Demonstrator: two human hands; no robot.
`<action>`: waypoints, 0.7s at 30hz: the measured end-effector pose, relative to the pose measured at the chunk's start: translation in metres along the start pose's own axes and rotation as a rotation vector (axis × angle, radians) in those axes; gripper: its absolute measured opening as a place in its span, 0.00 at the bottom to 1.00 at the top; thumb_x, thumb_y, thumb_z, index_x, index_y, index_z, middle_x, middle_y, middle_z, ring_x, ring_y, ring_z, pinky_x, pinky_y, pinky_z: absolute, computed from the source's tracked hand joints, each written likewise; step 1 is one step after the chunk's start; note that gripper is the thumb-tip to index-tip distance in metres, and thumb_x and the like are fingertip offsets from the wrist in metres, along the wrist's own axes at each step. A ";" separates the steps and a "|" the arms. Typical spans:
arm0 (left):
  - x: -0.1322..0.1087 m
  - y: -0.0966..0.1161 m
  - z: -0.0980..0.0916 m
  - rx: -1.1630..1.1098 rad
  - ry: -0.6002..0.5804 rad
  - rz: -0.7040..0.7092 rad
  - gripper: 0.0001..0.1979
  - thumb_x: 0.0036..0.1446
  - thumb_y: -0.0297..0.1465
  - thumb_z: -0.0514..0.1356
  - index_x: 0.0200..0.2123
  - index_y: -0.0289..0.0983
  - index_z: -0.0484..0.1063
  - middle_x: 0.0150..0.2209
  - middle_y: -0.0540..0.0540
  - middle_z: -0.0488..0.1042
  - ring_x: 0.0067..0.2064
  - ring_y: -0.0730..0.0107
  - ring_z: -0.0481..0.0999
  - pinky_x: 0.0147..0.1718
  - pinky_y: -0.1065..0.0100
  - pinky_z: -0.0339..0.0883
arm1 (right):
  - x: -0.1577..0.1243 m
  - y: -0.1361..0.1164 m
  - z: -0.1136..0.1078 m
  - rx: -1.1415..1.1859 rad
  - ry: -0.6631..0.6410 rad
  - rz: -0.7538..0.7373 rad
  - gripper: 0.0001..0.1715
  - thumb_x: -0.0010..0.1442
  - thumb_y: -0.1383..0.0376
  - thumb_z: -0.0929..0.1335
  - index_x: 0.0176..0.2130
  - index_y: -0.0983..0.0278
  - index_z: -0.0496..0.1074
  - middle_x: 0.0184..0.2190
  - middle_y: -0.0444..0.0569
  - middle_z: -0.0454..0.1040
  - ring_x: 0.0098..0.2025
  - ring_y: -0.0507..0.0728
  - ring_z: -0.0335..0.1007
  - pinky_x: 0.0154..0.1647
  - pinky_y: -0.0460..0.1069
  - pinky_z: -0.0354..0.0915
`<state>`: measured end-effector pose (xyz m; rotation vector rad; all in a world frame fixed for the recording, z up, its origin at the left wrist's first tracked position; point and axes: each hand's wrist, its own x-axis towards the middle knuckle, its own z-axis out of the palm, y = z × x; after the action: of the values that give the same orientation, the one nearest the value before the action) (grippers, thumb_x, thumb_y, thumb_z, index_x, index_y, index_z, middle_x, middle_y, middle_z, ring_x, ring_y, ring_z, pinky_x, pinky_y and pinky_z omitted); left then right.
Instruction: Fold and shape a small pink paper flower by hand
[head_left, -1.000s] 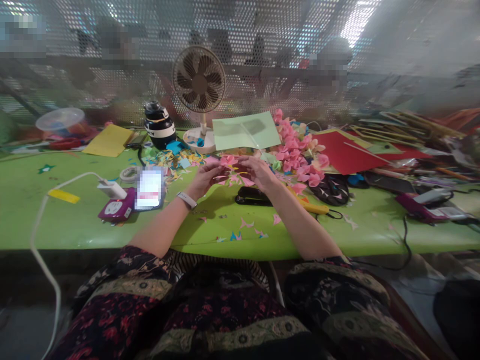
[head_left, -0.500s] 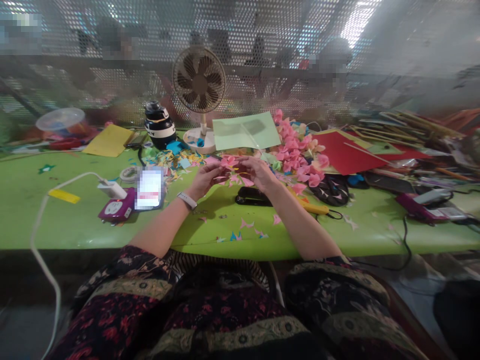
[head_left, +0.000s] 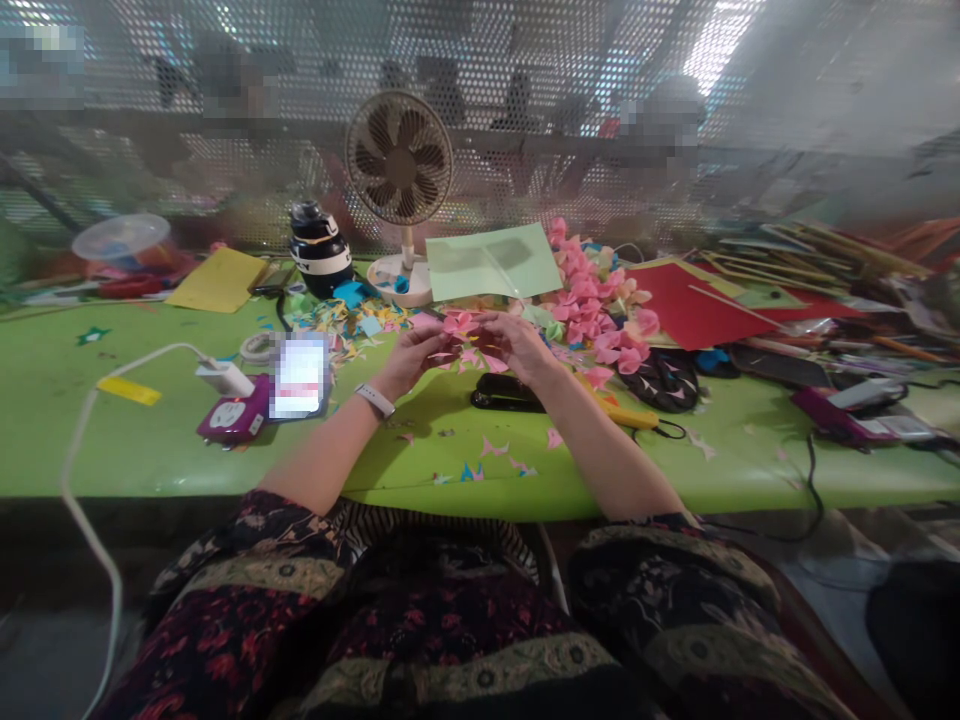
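Note:
Between my two hands is a small pink paper flower (head_left: 458, 323), raised a little above the table. My left hand (head_left: 415, 357) pinches it from the left, fingers closed at its edge. From the right, my right hand (head_left: 514, 345) has its fingers closed on the flower's other side. Pink paper scraps (head_left: 471, 358) lie just beneath and behind the fingers. A black stapler (head_left: 506, 393) rests under my right wrist. To the right spreads a heap of pink paper flowers (head_left: 585, 295).
A pale green sheet (head_left: 495, 262) and a fan (head_left: 400, 165) stand behind my hands. At left are a black bottle (head_left: 321, 250), a lit phone (head_left: 298, 378) and a purple power strip (head_left: 234, 415). Red paper (head_left: 694, 305) and a yellow-handled tool (head_left: 630, 415) lie at right.

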<state>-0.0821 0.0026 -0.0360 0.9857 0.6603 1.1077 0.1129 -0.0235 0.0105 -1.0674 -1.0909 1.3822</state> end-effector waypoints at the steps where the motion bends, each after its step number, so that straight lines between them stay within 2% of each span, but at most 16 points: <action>1: 0.000 0.000 0.000 -0.004 -0.001 0.003 0.05 0.53 0.28 0.71 0.33 0.36 0.79 0.33 0.46 0.84 0.33 0.69 0.83 0.41 0.64 0.77 | 0.000 0.000 0.000 -0.001 0.000 0.000 0.07 0.57 0.71 0.69 0.34 0.63 0.78 0.30 0.46 0.81 0.34 0.52 0.77 0.45 0.51 0.74; 8: -0.001 0.001 0.003 -0.022 0.008 -0.001 0.05 0.50 0.27 0.71 0.32 0.35 0.80 0.33 0.46 0.84 0.33 0.68 0.83 0.40 0.64 0.78 | 0.002 0.001 0.000 0.016 0.015 0.014 0.07 0.55 0.72 0.69 0.33 0.63 0.78 0.27 0.44 0.80 0.32 0.51 0.77 0.42 0.48 0.73; 21: 0.000 0.001 0.001 0.047 -0.007 0.001 0.06 0.51 0.29 0.72 0.32 0.36 0.78 0.32 0.47 0.83 0.33 0.69 0.83 0.43 0.62 0.77 | 0.001 0.002 0.000 0.004 0.020 -0.007 0.04 0.57 0.70 0.70 0.33 0.62 0.77 0.29 0.45 0.81 0.33 0.51 0.77 0.46 0.50 0.73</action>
<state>-0.0814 0.0019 -0.0348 1.0301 0.6827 1.0927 0.1123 -0.0222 0.0090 -1.0715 -1.0754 1.3648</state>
